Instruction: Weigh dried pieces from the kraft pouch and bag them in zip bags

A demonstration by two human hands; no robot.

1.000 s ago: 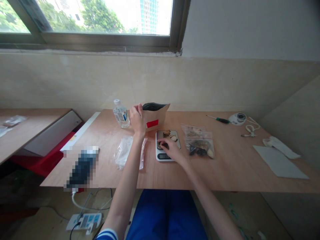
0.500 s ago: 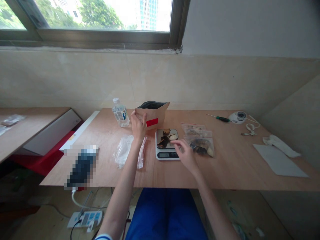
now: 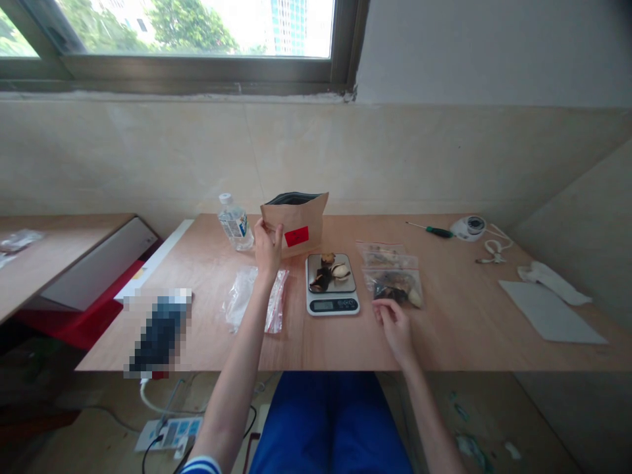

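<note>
My left hand point(image 3: 268, 249) grips the near left side of a brown kraft paper pouch point(image 3: 310, 217), thumb in front. The pouch stands upright, its dark-lined mouth open, with a red label on its face. In front of it, a white digital scale point(image 3: 318, 308) carries several dark and pale dried pieces point(image 3: 324, 276) on its metal plate. Right of the scale, my right hand point(image 3: 396, 329) hovers with loosely bent fingers apart and nothing visible in them. Its fingertips are at the near edge of a clear zip bag point(image 3: 412, 280) holding dark and pale pieces; contact is unclear.
Clear plastic bags point(image 3: 241, 296) lie beneath and beside my left forearm. A water bottle point(image 3: 236, 224) stands left of the pouch. A pixelated dark phone-like object point(image 3: 160, 332) lies at front left. A screwdriver point(image 3: 437, 232), white dome camera point(image 3: 468, 228) and white sheet point(image 3: 550, 313) lie to the right.
My right hand has drawn back from the pieces on the scale and moved right, to the zip bag's near edge. My left hand keeps its grip on the pouch, which stands slightly straighter.
</note>
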